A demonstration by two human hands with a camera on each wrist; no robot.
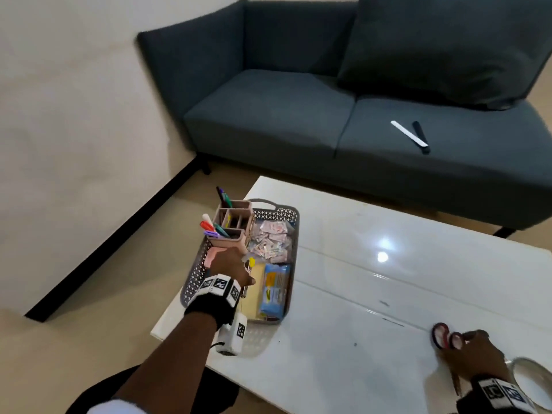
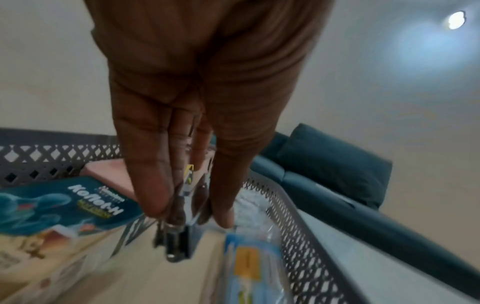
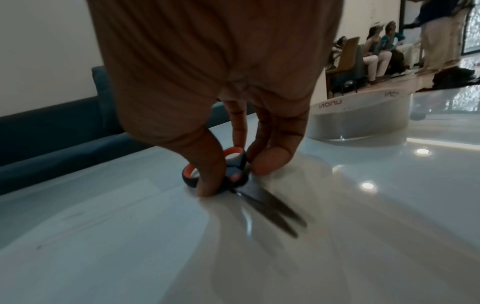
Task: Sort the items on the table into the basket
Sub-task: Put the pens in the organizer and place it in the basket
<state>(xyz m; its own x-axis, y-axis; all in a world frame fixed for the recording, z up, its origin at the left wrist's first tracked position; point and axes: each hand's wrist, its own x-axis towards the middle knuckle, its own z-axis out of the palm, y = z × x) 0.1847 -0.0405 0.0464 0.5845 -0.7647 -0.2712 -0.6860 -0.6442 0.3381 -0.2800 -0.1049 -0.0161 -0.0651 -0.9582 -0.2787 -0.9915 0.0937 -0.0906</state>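
A grey lattice basket (image 1: 294,222) stands at the white table's left end, holding a pink pen holder (image 1: 236,225), sachets, a blue packet (image 1: 274,288) and a box (image 2: 64,205). My left hand (image 1: 236,270) hovers inside the basket, its fingers (image 2: 153,195) pinching a small metal stapler-like tool (image 2: 176,242) with a yellow mark, pointed down between the box and the packet. At the table's near right my right hand (image 1: 469,351) pinches the red-and-black handles of scissors (image 3: 267,205) that lie flat on the tabletop, blades slightly apart.
A clear tape roll (image 1: 528,375) lies just right of my right hand. Behind the table stands a dark sofa (image 1: 328,115) with a white strip (image 1: 409,132) and a black one on its seat. Glossy table surface (image 1: 373,279) stretches between basket and scissors.
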